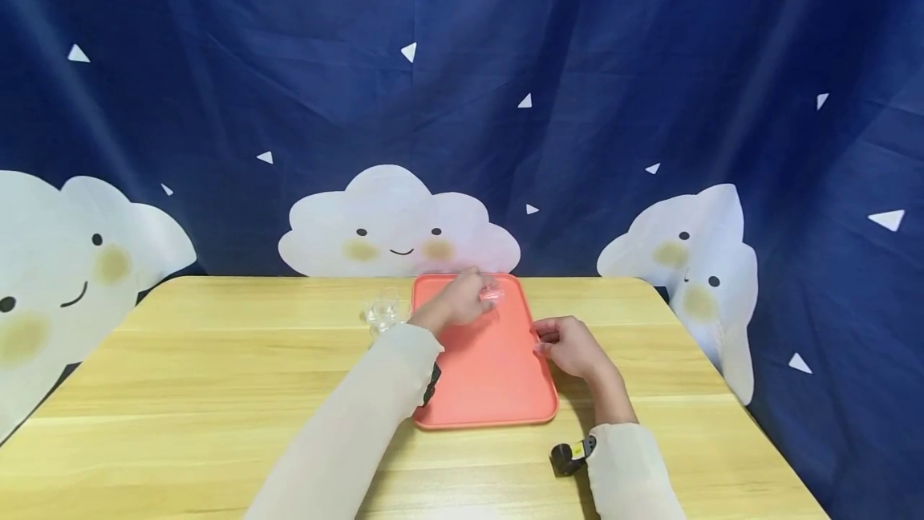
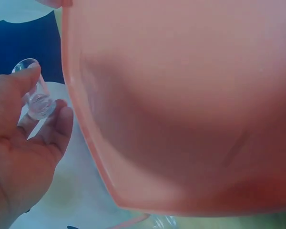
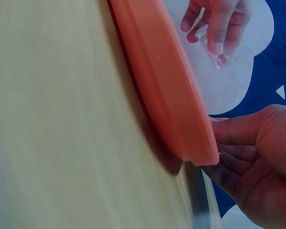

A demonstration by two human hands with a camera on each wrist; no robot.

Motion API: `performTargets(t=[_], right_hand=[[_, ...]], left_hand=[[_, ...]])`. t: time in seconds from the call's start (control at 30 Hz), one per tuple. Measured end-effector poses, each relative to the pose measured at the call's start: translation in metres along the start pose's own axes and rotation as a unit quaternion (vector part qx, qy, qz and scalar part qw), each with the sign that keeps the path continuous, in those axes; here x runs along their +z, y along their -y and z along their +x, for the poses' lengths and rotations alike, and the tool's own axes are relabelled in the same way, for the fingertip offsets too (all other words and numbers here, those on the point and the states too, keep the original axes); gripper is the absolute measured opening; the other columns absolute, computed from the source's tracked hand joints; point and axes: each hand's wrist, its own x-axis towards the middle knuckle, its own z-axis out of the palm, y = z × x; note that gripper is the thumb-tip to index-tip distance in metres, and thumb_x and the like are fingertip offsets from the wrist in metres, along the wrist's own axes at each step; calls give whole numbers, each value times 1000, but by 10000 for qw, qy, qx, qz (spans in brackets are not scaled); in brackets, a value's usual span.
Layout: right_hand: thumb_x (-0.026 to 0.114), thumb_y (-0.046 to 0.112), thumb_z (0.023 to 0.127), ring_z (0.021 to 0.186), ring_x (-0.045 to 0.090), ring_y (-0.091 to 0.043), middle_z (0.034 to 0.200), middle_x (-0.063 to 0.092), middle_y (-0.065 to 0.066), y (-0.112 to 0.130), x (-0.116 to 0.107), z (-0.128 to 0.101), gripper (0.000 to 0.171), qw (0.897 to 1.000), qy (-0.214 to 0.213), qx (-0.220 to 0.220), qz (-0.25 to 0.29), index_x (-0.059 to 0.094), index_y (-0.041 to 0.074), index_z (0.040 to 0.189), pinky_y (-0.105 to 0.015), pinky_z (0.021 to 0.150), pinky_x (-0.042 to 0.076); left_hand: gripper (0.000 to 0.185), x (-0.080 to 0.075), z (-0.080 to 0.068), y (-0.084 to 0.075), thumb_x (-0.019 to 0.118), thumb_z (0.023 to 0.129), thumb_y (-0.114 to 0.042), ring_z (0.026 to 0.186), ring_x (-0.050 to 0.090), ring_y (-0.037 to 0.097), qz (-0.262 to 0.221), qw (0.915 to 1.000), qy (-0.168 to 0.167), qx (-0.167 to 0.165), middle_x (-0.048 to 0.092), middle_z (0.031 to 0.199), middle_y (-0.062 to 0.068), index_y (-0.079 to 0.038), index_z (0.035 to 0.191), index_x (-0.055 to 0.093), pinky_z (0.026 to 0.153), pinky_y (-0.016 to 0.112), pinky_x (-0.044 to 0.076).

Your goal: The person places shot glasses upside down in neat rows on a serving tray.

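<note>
Wooden table — one tray, two glasses

Bright even light, soft shadows, blurry close-up wrist views

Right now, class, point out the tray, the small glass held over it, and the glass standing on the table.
tray [image 1: 491, 375], head view, bare floor.
small glass [image 2: 38, 102], left wrist view, base.
standing glass [image 1: 382, 310], head view, bowl.
</note>
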Motion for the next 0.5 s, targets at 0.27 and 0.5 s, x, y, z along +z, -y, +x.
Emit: performTargets(t=[0.27, 0.5], right_hand=[[69, -3, 92, 100, 68, -25, 110, 73, -11, -1, 1, 0, 32, 10000, 10, 18, 33, 71, -1, 124, -39, 87, 59], [67, -4, 94, 100, 69, -25, 109, 73, -11, -2, 0, 0, 30, 10000, -6, -75, 41, 70, -2, 124, -39, 85, 60]], left_hand=[[26, 4, 4, 4, 72, 92, -7, 95, 59, 23, -312, 9984, -296, -377, 67, 102, 10, 3, 115, 68, 88, 33, 51], [25, 6, 7, 6, 78, 87, -7, 80, 53, 17, -725, 9942, -578, -536, 56, 81, 3, 1, 107, 65, 77, 28, 47]])
